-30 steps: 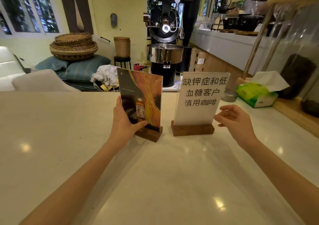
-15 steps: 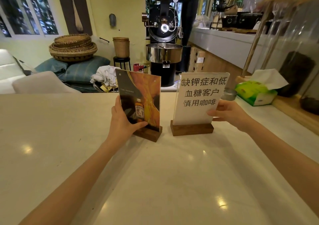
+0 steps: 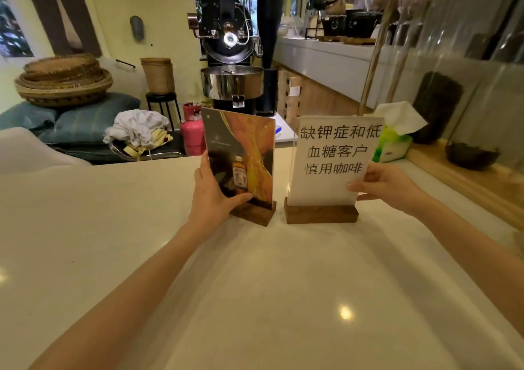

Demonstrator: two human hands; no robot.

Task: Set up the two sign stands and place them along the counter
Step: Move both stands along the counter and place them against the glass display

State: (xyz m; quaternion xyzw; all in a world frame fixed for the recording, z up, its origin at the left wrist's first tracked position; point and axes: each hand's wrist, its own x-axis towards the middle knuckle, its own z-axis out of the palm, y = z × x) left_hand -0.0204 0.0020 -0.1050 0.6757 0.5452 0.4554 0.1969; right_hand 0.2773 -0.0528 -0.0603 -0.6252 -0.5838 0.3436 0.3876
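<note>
Two sign stands rise upright from wooden bases on the pale counter [image 3: 269,298], side by side with a small gap between them. The left stand [image 3: 249,148] carries an orange and dark picture of a small bottle. My left hand [image 3: 212,196] grips its lower left edge, thumb across the front. The right stand [image 3: 334,154] holds a white sheet with black Chinese characters. My right hand [image 3: 388,185] pinches that sheet's lower right edge, thumb on the front.
A green tissue box [image 3: 394,142] sits on the counter just right of the white sign. A wooden ledge [image 3: 465,179] with dark jars runs along the right. Beyond the counter's far edge stand a black coffee roaster [image 3: 232,57], a pink gas cylinder [image 3: 192,134] and stacked baskets [image 3: 62,80].
My right hand moved from open air at the right onto the white sign's lower right edge and took hold. My left hand stayed on the picture sign.
</note>
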